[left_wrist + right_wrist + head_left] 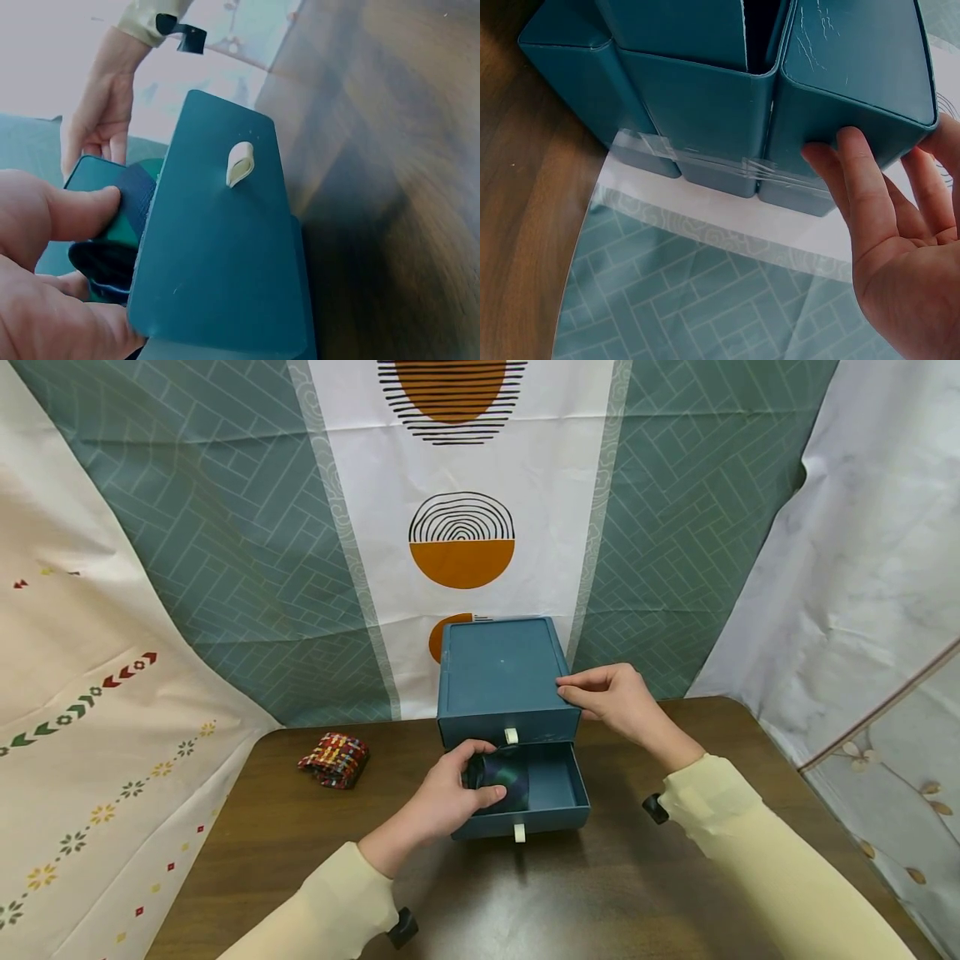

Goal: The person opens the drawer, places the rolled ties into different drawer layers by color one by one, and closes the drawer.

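Note:
A blue drawer box [501, 664] stands near the back of the table, one drawer [557, 777] pulled out below its top one. My left hand [450, 789] reaches into that drawer's left side, thumb and fingers around a dark rolled cloth [508, 777] with a green and purple sheen. Up close in the left wrist view, the rolled cloth [112, 262] shows navy and green folds beside the drawer front [217, 240]. My right hand [611, 697] rests at the box's upper right edge. In the right wrist view its fingertips [847, 139] press the side of the top section.
A red, yellow and black woven cloth roll [336, 760] lies on the wooden table [300, 877] left of the box. Pale loop tabs [519, 833] serve as drawer pulls. Patterned fabric [247, 527] hangs right behind the box. Clear tape [705, 161] runs across its sections.

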Tool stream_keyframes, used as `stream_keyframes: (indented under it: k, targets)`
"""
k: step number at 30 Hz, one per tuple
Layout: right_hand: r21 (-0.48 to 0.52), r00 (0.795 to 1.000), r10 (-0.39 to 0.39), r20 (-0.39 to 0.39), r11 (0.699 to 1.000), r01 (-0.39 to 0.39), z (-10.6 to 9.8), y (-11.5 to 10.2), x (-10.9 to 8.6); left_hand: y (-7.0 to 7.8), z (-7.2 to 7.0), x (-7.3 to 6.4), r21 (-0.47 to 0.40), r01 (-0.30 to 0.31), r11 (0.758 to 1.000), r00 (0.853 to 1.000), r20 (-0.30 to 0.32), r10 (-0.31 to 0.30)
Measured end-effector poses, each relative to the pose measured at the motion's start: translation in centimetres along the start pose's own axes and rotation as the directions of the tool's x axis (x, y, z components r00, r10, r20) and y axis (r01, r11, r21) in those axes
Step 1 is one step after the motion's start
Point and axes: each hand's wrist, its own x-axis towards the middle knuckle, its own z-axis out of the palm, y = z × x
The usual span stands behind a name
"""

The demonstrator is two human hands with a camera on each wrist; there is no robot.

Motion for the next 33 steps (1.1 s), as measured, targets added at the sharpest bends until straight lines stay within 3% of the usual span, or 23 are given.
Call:
stream_keyframes:
  k: [10,16,27,33]
  targets:
    - [0.0,1.0,-0.001,0.002,1.0,0.001,0.0,0.0,0.0,0.2,0.7,0.9,-0.076,0.176,0.981,0.984,0.016,-0.176]
    - [0.008,1.0,0.004,0.005,1.0,-0.004,-0.1,0.0,0.0,0.5,0.9,1.1,-0.031,0.25,0.968,0.968,-0.016,-0.251]
    - [0.017,1.0,0.002,0.007,1.0,-0.003,-0.1,0.1,0.1,0.5,1.4,1.9,-0.074,0.337,0.939,0.94,-0.023,-0.339]
    - [0.016,1.0,0.006,0.006,1.0,-0.006,-0.1,0.1,0.1,0.7,1.7,2.1,-0.093,0.351,0.932,0.935,-0.017,-0.354]
